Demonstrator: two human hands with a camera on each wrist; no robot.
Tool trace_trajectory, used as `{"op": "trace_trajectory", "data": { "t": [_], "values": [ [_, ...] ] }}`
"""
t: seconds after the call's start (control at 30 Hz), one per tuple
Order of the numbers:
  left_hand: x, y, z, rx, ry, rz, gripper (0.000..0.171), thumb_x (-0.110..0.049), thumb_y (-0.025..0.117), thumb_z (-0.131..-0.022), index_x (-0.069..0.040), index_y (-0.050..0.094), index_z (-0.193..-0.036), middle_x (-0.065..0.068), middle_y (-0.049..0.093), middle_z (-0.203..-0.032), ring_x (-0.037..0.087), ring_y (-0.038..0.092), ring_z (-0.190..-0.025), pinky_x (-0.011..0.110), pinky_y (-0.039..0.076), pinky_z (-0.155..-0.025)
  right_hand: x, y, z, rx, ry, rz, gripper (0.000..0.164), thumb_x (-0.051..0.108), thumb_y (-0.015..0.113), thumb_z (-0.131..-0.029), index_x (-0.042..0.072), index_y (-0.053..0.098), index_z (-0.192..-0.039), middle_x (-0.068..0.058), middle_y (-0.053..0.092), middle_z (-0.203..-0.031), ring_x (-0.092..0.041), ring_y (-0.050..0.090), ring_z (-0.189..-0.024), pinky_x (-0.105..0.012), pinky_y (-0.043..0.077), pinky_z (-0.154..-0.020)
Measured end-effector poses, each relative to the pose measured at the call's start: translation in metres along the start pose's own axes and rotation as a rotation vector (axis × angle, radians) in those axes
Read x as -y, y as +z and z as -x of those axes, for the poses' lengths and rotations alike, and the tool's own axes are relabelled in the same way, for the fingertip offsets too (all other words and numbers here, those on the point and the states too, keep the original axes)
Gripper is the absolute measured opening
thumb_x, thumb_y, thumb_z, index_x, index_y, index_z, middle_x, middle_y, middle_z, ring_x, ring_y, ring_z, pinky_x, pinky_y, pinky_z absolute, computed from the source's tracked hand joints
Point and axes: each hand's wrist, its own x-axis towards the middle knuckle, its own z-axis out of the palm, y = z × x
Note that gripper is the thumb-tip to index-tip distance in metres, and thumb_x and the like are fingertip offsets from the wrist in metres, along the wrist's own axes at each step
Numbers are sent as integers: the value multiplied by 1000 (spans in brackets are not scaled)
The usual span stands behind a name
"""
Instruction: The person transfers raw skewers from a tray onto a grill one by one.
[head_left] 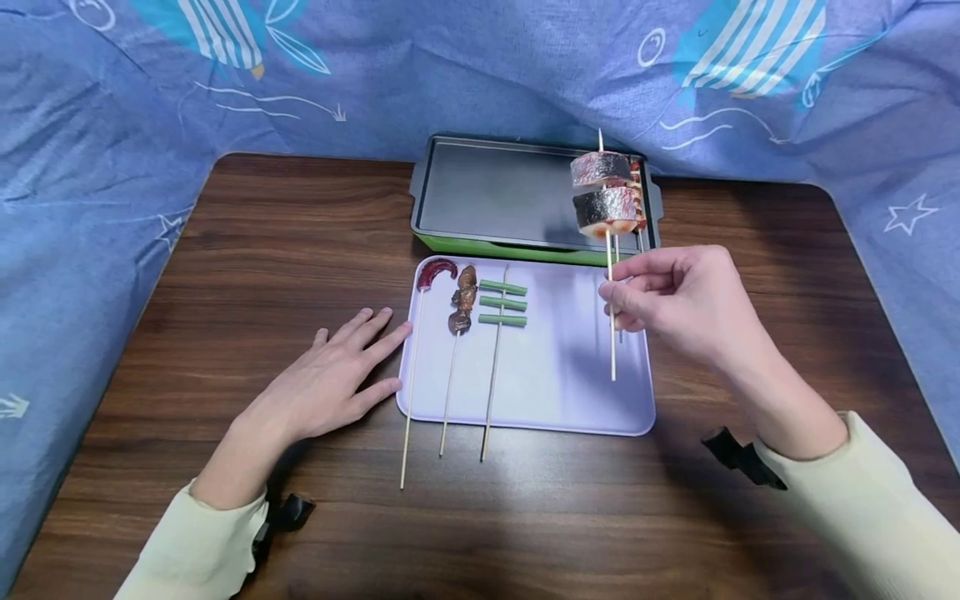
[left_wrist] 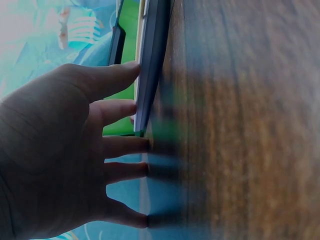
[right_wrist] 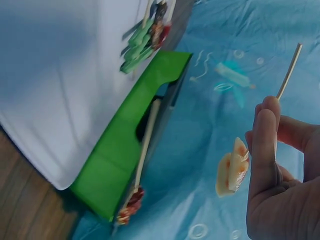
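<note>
My right hand point(head_left: 678, 300) pinches the stick of a skewer between thumb and fingers. Two thick slices with dark, shiny skin and pale flesh, like fish pieces point(head_left: 606, 207), sit on its upper part, held up over the right end of the griddle point(head_left: 495, 187). In the right wrist view their pale undersides point(right_wrist: 232, 172) show beyond the fingers. My left hand point(head_left: 330, 375) rests on the table with fingers spread, thumb and index finger touching the left rim of the lilac tray point(head_left: 562, 375). The left wrist view shows those fingertips against the tray's edge point(left_wrist: 145, 75).
Three skewers lie on the tray: a dark red curled piece point(head_left: 437, 271), brown meat chunks point(head_left: 463, 300) and green stalks point(head_left: 503, 303). Another skewer with reddish pieces point(head_left: 639, 196) lies at the griddle's right end. A blue patterned cloth point(head_left: 480, 67) hangs behind.
</note>
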Motion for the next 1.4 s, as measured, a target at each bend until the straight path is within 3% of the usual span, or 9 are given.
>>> {"op": "trace_trajectory", "data": {
  "t": [0.23,0.7,1.1,1.4],
  "values": [
    [0,0,-1,-1,-2,-3,69,-50,51,-99,-27,23,-157,13,19,-161,34,13,-148,75,24,-100,-11,-3,-25,-16,92,-64,21,5,74,-86,-10,69,-99,-5,71,-68,-17,69,-55,-34,57,-55],
    [0,1,0,4,-3,-7,69,-51,50,-99,-27,22,-158,13,19,-162,35,13,-148,75,24,-101,-26,2,-59,22,114,-112,22,3,71,-88,-14,67,-101,-4,71,-68,-16,68,-54,-36,58,-56],
    [-1,0,0,7,-5,-5,70,-51,50,-99,-27,22,-158,12,18,-162,35,14,-148,75,24,-101,-33,8,-79,38,125,-67,21,5,71,-89,-13,68,-100,-4,71,-68,-13,68,-55,-32,57,-56],
    [-1,0,0,6,-5,-3,69,-50,50,-99,-26,22,-158,12,17,-162,34,13,-148,75,23,-101,-35,16,-92,72,188,-73,24,4,70,-89,-14,66,-105,-3,71,-68,-12,68,-55,-31,58,-58]
  ]
}}
